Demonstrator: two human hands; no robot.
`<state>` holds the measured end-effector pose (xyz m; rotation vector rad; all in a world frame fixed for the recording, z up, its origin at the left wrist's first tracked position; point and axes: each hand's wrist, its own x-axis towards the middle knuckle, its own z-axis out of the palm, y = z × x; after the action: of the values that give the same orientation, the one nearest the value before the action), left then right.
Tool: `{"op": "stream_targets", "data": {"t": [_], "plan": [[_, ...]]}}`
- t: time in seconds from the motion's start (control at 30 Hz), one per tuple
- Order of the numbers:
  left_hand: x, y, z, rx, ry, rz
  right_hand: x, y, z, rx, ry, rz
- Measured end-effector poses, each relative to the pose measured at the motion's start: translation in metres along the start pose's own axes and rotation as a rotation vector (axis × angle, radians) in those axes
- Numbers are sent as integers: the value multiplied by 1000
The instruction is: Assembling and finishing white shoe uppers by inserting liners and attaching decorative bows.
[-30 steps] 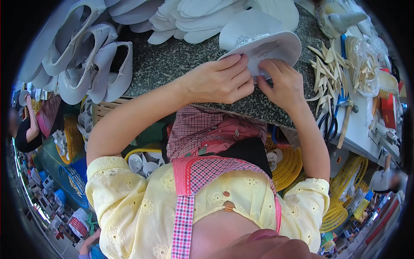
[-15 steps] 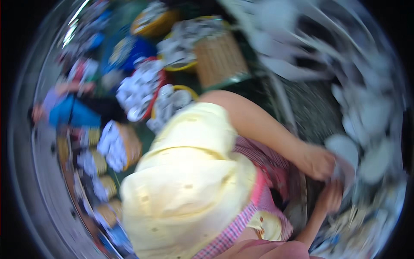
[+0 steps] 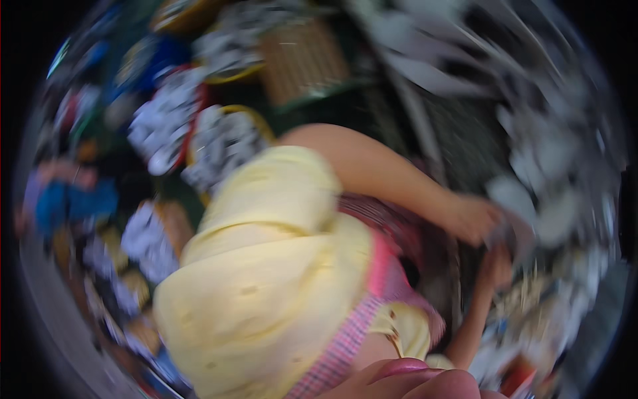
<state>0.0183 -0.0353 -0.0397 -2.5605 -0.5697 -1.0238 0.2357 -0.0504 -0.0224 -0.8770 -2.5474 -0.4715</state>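
Note:
My left hand (image 3: 475, 221) reaches across to the right side, its fingers closed on a thin, pale, greyish-white piece (image 3: 522, 238). Against the lower side of that same piece is my right hand (image 3: 497, 267), fingers also closed. The piece looks flat or slightly curved, but blur hides its exact kind. Just above it shows a rounded white piece (image 3: 512, 198), which I cannot tell as held or lying loose. A heap of similar white rounded pieces (image 3: 555, 159) lies beyond my hands.
Tubs filled with white pieces (image 3: 226, 143) stand left of my arm, near a ribbed brown block (image 3: 302, 60). A person in blue (image 3: 76, 199) is at the far left. Pale scraps and thin sticks (image 3: 522, 299) lie below my right hand.
The whole view has shifted, so the tubs and the person appear farther left. My hands stay together on the pale piece and appear slightly higher and farther left.

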Motion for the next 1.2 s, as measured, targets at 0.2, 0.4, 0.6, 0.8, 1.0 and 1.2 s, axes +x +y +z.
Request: {"op": "stream_targets", "data": {"t": [0.2, 0.4, 0.6, 0.8, 1.0, 1.2], "plan": [[10, -8, -52, -29, -327, -73, 42, -15, -31, -37, -114, -14], [12, -5, -53, -13, -350, -44, 40, -18, -40, -69, -128, -37], [8, -3, -61, -68, -349, -108, 41, -21, -44, -3, -193, -47], [21, -12, -68, -52, -530, -34, 34, -37, -40, 78, -146, 138], [35, -13, -52, -150, -644, 102, 31, -52, -22, 143, -85, 300], [50, -30, -50, -279, -778, 221, 23, -42, -22, 88, 15, 309]]}}
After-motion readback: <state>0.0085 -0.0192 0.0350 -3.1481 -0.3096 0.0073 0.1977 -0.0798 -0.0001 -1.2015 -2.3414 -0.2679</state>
